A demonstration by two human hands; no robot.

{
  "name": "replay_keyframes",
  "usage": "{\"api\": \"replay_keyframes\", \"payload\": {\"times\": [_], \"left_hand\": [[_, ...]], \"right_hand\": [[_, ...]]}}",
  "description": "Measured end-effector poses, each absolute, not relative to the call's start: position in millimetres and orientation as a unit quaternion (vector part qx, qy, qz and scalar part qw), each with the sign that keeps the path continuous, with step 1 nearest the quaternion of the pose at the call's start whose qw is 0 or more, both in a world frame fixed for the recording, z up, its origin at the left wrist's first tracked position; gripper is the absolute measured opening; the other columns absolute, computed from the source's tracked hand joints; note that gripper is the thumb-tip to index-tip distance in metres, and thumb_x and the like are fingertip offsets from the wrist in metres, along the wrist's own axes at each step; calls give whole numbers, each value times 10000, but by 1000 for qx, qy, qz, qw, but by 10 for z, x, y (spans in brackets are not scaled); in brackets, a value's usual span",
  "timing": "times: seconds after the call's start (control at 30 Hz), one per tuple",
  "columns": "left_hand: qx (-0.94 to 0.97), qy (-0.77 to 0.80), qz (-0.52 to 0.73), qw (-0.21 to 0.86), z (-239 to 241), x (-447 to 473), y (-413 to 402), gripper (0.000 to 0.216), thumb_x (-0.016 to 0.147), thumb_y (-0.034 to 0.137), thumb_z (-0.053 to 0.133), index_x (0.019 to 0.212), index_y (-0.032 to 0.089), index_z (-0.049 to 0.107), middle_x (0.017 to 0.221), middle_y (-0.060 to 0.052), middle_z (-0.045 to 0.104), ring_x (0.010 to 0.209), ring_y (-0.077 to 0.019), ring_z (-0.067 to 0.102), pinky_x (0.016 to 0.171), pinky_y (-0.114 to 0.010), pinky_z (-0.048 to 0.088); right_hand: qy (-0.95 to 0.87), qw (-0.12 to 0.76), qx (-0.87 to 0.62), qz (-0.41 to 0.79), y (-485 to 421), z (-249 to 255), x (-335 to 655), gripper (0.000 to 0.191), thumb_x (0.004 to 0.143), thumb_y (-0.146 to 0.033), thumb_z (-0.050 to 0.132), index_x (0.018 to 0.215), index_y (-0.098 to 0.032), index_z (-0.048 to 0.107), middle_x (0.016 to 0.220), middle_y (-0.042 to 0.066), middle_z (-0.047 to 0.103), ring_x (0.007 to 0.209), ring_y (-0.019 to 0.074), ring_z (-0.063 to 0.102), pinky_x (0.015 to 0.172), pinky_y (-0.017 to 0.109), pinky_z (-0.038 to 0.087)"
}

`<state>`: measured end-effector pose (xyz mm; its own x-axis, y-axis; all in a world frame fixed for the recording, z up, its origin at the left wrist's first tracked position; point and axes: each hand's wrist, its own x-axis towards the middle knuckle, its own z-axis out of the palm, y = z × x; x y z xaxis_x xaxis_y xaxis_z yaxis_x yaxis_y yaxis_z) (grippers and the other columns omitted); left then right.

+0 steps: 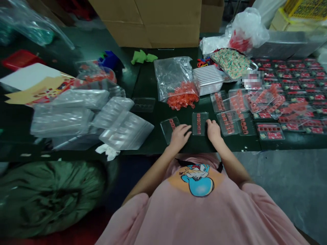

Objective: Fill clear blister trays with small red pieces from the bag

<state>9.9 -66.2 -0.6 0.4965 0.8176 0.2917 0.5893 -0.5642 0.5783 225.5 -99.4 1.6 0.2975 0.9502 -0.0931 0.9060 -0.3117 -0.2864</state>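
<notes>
My left hand [179, 135] rests on the dark green table [148, 85], fingers curled, beside a clear plastic tray [168, 127] that holds a few small red pieces. My right hand [213, 130] lies at the right edge of a second clear tray [199, 123] with a column of red pieces in it; its fingers are bent and touch the tray. Behind the trays a clear bag of red pieces [178, 85] lies open on the table.
Stacks of empty clear trays [107, 119] pile up at the left. Filled trays [268, 131] cover the right side, with a stack of clear lids [208, 80] and a white plastic bag [245, 30] behind. Cardboard boxes [153, 20] stand at the back.
</notes>
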Motion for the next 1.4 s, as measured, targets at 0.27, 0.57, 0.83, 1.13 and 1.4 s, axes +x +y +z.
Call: {"api": "replay_keyframes", "payload": {"times": [0.27, 0.57, 0.83, 1.13, 1.4], "left_hand": [[736, 626, 242, 95, -80, -729, -661, 382, 855, 275, 597, 1216, 150, 608, 1152, -162, 533, 1091, -306, 529, 978, -471, 446], [715, 648, 215, 151, -174, -656, -617, 427, 814, 131, 543, 1237, 152, 592, 1120, -161, 547, 1033, -300, 579, 942, -451, 472], [636, 633, 290, 334, -243, -512, -638, 725, 703, 78, 568, 1412, 196, 473, 957, -61, 649, 720, -150, 611, 794, -309, 517], [306, 550, 407, 662, -30, -229, -647, 860, 738, 249, 627, 1505, 331, 246, 888, -18, 653, 782, -144, 672, 767, -316, 552], [344, 462, 424, 699, 140, 245, -721, 889, 694, 241, 744, 1461, 396, 323, 985, -15, 631, 903, -164, 671, 869, -366, 553]], "right_hand": [[-555, 179, -799, 146, -892, -45, 2355, 403, 845, -65, 413, 1214, -138, 558, 1033, 138, 620, 862, 220, 609, 799, 334, 469], [-536, 392, -695, 276, -896, -188, 2267, 366, 799, -127, 403, 1082, -172, 630, 879, 40, 596, 690, 149, 576, 742, 310, 516], [-607, 326, -671, 273, -752, -252, 1509, 372, 801, -70, 466, 1123, -150, 634, 1056, 120, 605, 917, 198, 603, 938, 370, 490], [-521, 312, -693, 388, -755, -166, 1580, 517, 777, -203, 702, 1278, -161, 584, 1004, 72, 664, 784, 155, 614, 841, 324, 511], [-375, 459, -579, 560, -1044, 38, 2068, 682, 858, -319, 620, 1484, -270, 353, 990, 22, 660, 765, 133, 641, 685, 255, 516]]}}
